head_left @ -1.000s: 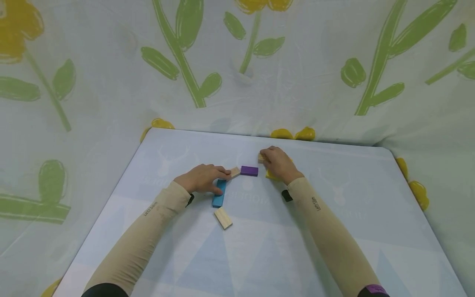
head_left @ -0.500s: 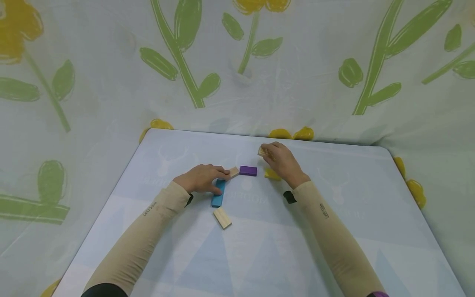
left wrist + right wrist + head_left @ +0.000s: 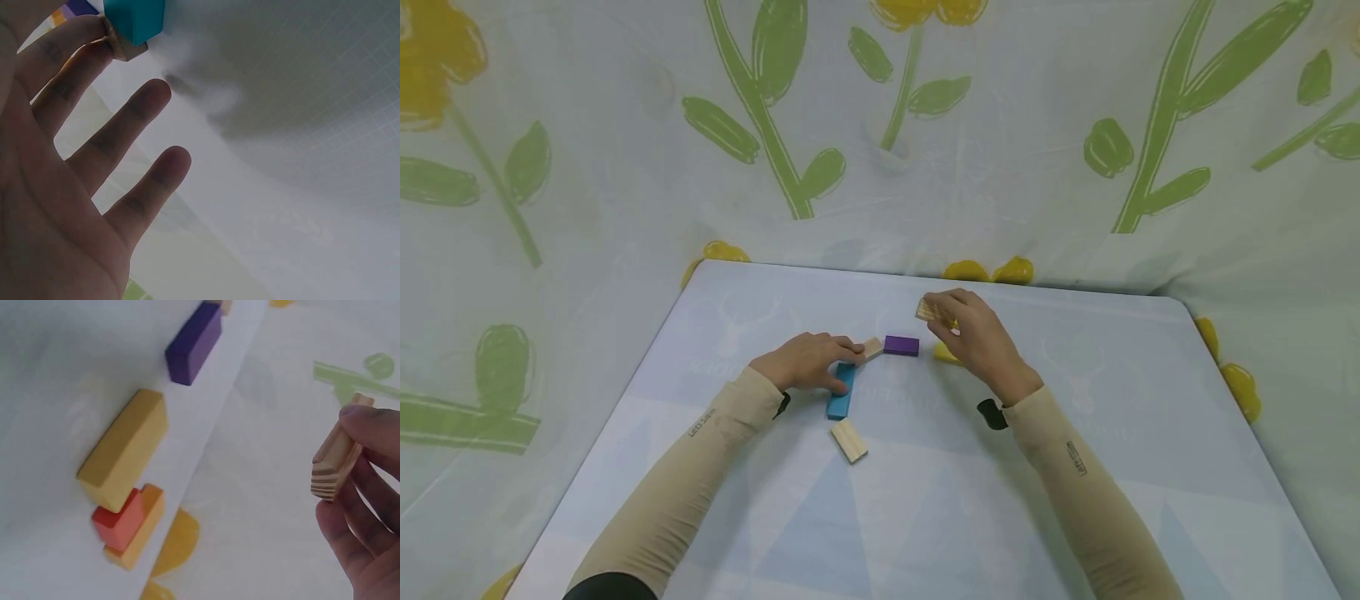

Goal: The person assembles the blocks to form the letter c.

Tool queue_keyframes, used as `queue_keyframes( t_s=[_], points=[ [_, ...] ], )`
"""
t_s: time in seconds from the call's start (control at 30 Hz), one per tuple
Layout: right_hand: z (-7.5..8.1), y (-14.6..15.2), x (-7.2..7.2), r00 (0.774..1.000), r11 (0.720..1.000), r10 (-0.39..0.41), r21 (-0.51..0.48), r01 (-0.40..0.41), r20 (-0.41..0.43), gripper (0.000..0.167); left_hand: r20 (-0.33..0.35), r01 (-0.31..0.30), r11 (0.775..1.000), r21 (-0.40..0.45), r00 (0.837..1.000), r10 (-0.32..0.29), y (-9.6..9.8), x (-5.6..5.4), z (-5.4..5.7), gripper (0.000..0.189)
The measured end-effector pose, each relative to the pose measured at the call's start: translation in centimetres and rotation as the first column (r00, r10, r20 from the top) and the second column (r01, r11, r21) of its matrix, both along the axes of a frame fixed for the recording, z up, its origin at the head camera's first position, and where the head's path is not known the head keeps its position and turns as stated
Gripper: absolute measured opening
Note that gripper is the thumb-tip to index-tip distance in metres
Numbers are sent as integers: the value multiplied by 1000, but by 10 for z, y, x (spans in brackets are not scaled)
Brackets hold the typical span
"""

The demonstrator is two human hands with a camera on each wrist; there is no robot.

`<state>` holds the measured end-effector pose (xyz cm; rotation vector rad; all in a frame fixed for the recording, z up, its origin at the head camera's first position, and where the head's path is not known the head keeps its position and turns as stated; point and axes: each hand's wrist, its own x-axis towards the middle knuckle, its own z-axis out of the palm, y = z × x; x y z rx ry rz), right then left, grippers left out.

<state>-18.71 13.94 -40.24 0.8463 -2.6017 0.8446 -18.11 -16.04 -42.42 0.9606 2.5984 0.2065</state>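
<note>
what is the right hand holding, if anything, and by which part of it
The right hand holds a plain wooden block, with the thumb near one end and fingers on the opposite side.

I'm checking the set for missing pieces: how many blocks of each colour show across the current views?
Plain wood blocks: 3
Blue block: 1
Purple block: 1
Yellow block: 1
Red block: 1
Orange block: 1
Total visible: 8
</note>
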Motion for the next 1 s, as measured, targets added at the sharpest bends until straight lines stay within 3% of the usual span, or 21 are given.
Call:
queue_keyframes(
  t_s=[0.33, 0.77, 1.0],
  points=[
    [18, -4, 30, 998, 991, 37, -126, -43, -47, 45, 3, 8, 1000, 4, 1000, -8, 0, -1, -2, 59],
    [36, -11, 57, 983, 980, 116, -147, -138, -145, 49, 16, 7, 1000, 6, 1000, -7, 1, -1, 2, 59],
    [34, -18, 67, 968, 969, 185, -134, -209, -172, 46, 9, 8, 1000, -2, 1000, -8, 0, -2, 1, 60]
  ],
)
